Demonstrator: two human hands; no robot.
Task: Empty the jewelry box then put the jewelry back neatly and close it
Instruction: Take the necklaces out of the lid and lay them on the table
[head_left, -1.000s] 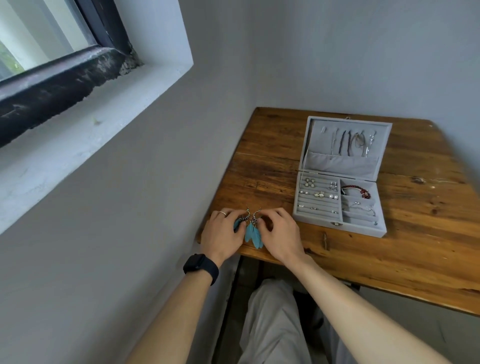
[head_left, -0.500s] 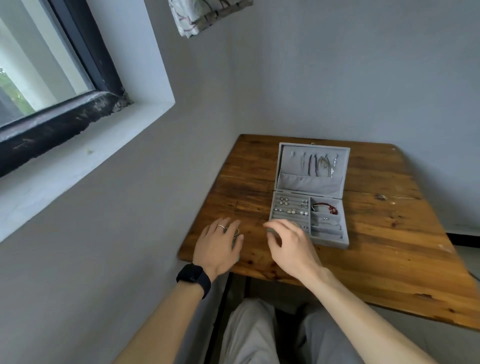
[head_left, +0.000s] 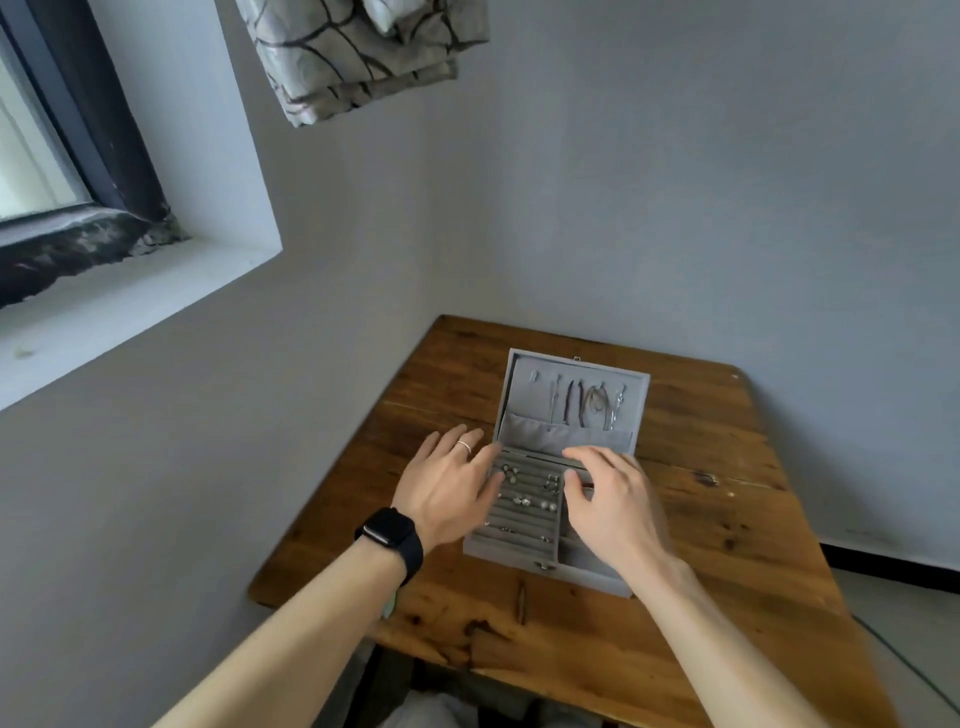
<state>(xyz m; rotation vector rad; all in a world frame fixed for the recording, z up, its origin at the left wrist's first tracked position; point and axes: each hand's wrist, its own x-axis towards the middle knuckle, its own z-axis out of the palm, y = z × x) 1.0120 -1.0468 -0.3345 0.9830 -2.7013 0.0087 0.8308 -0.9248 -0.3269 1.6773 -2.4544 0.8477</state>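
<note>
Left forearm (head_left: 311, 613), right forearm (head_left: 727, 639) extended forward, left grip (head_left: 447, 491) flat, splayed — right grip (head_left: 615, 501) palm down, loosely curled

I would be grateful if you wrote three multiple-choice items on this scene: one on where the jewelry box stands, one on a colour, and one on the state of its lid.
1. Where does the jewelry box stand?
A. On the windowsill
B. On the wooden table
C. On the person's lap

2. What colour is the watch on the left wrist?
A. Black
B. White
C. Red

3. How is the box's lid?
A. Shut
B. Raised open
C. Taken off and lying on the floor

Answers:
1 B, the box's base rests on the wood planks.
2 A, the strap and face are both black.
3 B, the lid stands upright at the back of the box, with necklaces hanging inside it.
</note>
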